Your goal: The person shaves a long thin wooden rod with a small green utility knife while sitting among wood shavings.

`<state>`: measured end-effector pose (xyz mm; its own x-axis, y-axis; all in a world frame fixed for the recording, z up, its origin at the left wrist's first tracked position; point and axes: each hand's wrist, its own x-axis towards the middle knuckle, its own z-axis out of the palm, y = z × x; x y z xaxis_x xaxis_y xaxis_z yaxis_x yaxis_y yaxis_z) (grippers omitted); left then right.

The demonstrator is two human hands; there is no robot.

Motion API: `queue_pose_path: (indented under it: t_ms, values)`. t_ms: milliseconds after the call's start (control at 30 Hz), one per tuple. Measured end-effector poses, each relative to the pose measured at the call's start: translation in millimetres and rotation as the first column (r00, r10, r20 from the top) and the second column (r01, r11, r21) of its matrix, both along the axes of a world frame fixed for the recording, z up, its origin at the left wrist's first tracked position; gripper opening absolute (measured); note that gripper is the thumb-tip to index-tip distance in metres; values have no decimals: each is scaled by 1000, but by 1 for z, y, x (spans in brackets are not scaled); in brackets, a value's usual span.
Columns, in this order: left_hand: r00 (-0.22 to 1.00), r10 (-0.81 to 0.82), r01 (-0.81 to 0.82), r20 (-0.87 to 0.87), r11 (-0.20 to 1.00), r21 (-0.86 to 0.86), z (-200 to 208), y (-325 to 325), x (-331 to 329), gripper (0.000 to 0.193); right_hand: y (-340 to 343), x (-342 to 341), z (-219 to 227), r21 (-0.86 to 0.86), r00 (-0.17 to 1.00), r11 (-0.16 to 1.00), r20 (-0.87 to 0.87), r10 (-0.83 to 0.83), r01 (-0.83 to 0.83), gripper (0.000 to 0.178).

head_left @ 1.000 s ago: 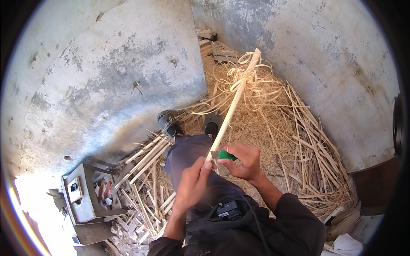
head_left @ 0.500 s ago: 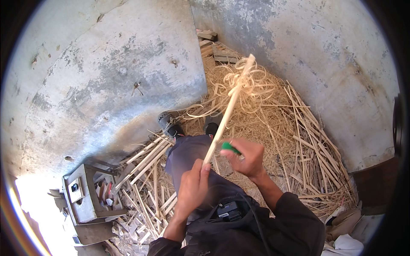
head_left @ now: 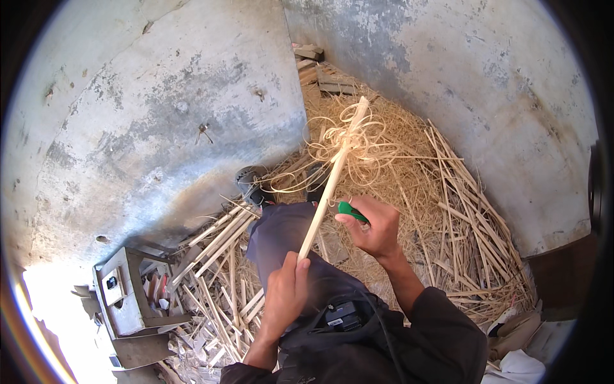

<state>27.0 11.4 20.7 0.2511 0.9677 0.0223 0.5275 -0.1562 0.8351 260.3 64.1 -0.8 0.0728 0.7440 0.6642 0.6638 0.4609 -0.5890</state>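
My left hand (head_left: 285, 289) is closed round the lower end of a pale wooden stick (head_left: 325, 197), which slants up and away from me over my lap. Thin curled shavings (head_left: 352, 144) cling in a bushy cluster near the stick's far end. To the right of the stick, my right hand (head_left: 376, 225) is wrapped round a green-handled tool (head_left: 353, 212), which looks like a cutter knife. Its blade is too small to make out. A narrow gap shows between the green handle and the stick.
Straw-like shavings (head_left: 396, 185) cover the floor ahead. Long sticks (head_left: 480, 249) lie piled at the right, and more sticks (head_left: 220, 233) at the left. A worn wooden box (head_left: 125, 291) stands at lower left. Peeling walls (head_left: 192, 96) enclose the far side. My shoe (head_left: 251, 181) rests near the wall.
The stick has shifted slightly toward me and left, with my left hand lower. My right hand has moved a little to the right, and the green tool shows more fully.
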Motion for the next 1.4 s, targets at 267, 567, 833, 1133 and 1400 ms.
queue_pose_path:
  t_ms: [267,567,833,1133,1400]
  values:
    - [998,55,-50,-44,995,90,-7,-2,1,17,7,-3,-3,60,1000,998,0,4,-4,30]
    - [995,72,-64,-65,991,122,-5,-5,1,17,8,-3,3,94,998,995,60,-30,25,28]
    - [992,100,-89,-80,987,131,-5,-4,0,16,9,-10,-1,98,999,995,27,-40,37,27]
    - [993,83,-73,-83,991,116,-15,-10,-5,16,14,-8,0,22,987,990,-77,-138,140,24]
    - [993,98,-86,-61,981,172,-20,-13,-10,24,21,-4,0,5,988,990,-63,-140,141,28]
